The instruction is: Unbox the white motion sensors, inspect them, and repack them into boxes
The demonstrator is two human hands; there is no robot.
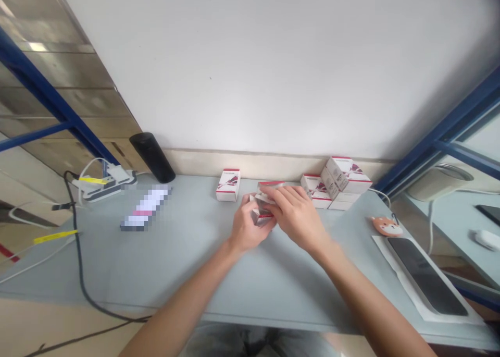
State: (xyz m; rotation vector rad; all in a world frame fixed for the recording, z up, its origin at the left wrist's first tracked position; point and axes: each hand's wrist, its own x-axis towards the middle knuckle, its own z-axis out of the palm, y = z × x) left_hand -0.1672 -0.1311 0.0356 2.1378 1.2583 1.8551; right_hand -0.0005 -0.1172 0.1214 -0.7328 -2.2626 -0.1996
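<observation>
My left hand and my right hand meet over the middle of the grey table. Both close on one small white and red carton, which is partly hidden by the fingers. The left hand grips it from the side and below. The right hand's fingers lie across its top. A single matching box stands upright just left of the hands. A pile of several like boxes sits to the right by the wall.
A black cylinder leans at the back left beside a white power strip with cables. A blurred flat item lies left of centre. At the right lie a dark phone on white paper and a small orange toy.
</observation>
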